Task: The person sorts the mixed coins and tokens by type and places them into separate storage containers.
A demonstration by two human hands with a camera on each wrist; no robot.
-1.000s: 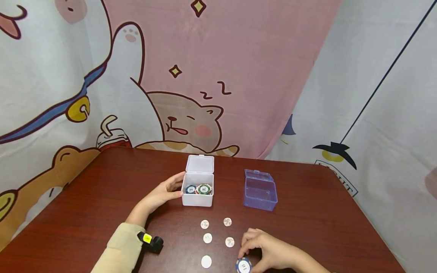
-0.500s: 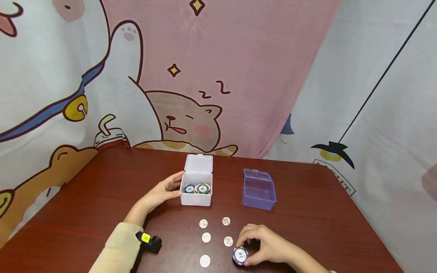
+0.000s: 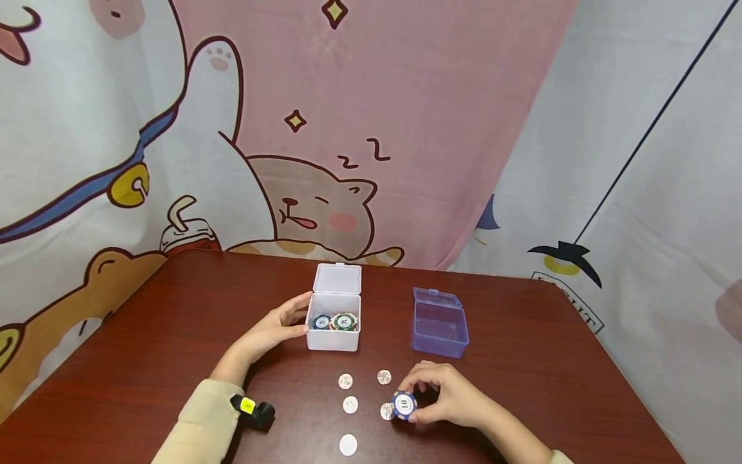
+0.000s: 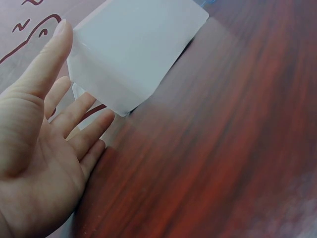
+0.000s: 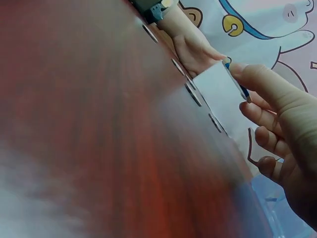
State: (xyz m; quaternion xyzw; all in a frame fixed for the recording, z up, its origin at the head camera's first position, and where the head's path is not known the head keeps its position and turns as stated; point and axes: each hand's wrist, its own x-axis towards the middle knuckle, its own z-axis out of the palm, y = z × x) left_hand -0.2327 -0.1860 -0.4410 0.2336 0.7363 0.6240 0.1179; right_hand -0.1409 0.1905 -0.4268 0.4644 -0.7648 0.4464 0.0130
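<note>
My right hand pinches a blue-and-white poker chip marked 10 between thumb and fingers. The chip's face shows in the head view and overlaps a coin; only its thin blue edge appears in the right wrist view. My left hand rests at the left side of an open white box, thumb tip at its front corner and fingers loosely extended. Inside the white box lie several poker chips, including a green-edged one marked 20 and a dark blue one.
An open, translucent blue box stands right of the white box. Several silvery coins lie between the hands, among them a front coin and a back one. A patterned cloth hangs behind the brown table.
My right hand has carried the poker chip away from the front edge, up and slightly left, over the right-hand coin. My left hand stays at the white box.
</note>
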